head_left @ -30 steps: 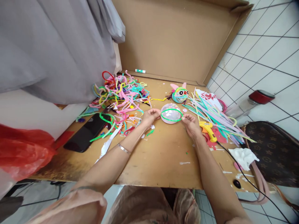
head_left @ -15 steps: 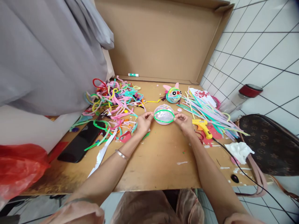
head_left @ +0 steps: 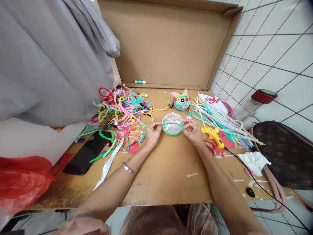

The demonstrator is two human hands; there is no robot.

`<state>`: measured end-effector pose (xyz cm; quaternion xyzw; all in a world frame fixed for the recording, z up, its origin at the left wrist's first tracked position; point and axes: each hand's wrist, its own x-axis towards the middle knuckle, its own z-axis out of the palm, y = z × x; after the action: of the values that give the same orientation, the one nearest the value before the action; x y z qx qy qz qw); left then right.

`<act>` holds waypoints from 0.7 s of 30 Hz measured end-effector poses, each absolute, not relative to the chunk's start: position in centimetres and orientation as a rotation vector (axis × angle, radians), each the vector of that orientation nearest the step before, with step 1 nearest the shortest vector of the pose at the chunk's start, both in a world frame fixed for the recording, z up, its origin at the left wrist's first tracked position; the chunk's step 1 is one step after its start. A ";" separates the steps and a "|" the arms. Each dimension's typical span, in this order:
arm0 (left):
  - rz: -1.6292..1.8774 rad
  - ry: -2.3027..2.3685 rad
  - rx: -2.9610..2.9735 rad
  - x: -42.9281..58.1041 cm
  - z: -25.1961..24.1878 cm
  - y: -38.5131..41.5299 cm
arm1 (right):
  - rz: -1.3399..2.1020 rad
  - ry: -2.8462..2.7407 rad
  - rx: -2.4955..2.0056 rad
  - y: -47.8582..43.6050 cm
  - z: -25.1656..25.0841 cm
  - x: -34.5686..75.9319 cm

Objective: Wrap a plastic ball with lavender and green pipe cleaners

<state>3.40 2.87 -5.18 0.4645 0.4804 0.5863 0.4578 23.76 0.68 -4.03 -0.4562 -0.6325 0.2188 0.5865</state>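
Observation:
A clear plastic ball (head_left: 172, 117) is between my two hands over the middle of the table, with small coloured specks on or behind it. Around it runs a green pipe cleaner (head_left: 172, 133), forming a loop whose front arc lies along the ball's lower edge. My left hand (head_left: 153, 133) pinches the loop at the ball's left side. On the opposite side, my right hand (head_left: 193, 133) pinches it between thumb and fingers. Just behind the ball sits a finished-looking ball figure (head_left: 182, 101) wrapped in coloured pipe cleaners, with pink ears and eyes.
Tangled pipe cleaners (head_left: 124, 109) are heaped on the left, near a black phone (head_left: 85, 153). A yellow glue gun (head_left: 213, 135) and straight pipe cleaners (head_left: 227, 120) lie right. A brown handbag (head_left: 283, 153) and glass jar (head_left: 254, 102) stand at the right edge.
The green loop now sits lower on the front of the ball, nearer its bottom edge. Both hands keep their pinch. The whole view has shifted slightly.

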 end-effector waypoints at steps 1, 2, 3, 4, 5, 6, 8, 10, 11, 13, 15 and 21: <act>1.447 1.193 1.141 3.4 -5.2 2.9 | 0.478 -1.507 -1.068 0.6 -3.8 23.8; 1.450 1.201 1.137 3.4 -5.3 2.9 | 0.453 -1.538 -1.073 0.5 -3.6 23.9; 1.450 1.206 1.138 3.4 -5.3 2.9 | 0.439 -1.564 -1.076 0.4 -3.4 23.9; 1.449 1.206 1.143 3.4 -5.3 2.8 | 0.436 -1.580 -1.078 0.3 -3.3 24.0; 1.446 1.205 1.152 3.4 -5.3 2.8 | 0.440 -1.588 -1.079 0.3 -3.2 24.1; 1.445 1.204 1.163 3.3 -5.3 2.8 | 0.449 -1.590 -1.081 0.3 -3.1 24.2; 1.445 1.200 1.180 3.3 -5.3 2.7 | 0.473 -1.584 -1.082 0.3 -3.1 24.3; 1.450 1.191 1.188 3.3 -5.3 2.6 | 0.502 -1.571 -1.077 0.3 -3.1 24.3; 1.453 1.183 1.192 3.3 -5.2 2.5 | 0.515 -1.563 -1.072 0.3 -3.2 24.3; 1.456 1.164 1.201 3.4 -5.2 2.5 | 0.533 -1.541 -1.065 0.4 -3.3 24.3; 1.457 1.163 1.203 3.4 -5.2 2.5 | 0.535 -1.518 -1.068 0.4 -3.3 24.3; 1.445 1.164 1.189 3.3 -5.1 2.5 | 0.563 -1.474 -1.090 0.3 -3.2 24.2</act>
<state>3.28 2.50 -5.07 0.4812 0.4713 0.5848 0.4520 24.25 0.30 -3.20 -0.4652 -0.6290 0.2405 0.5745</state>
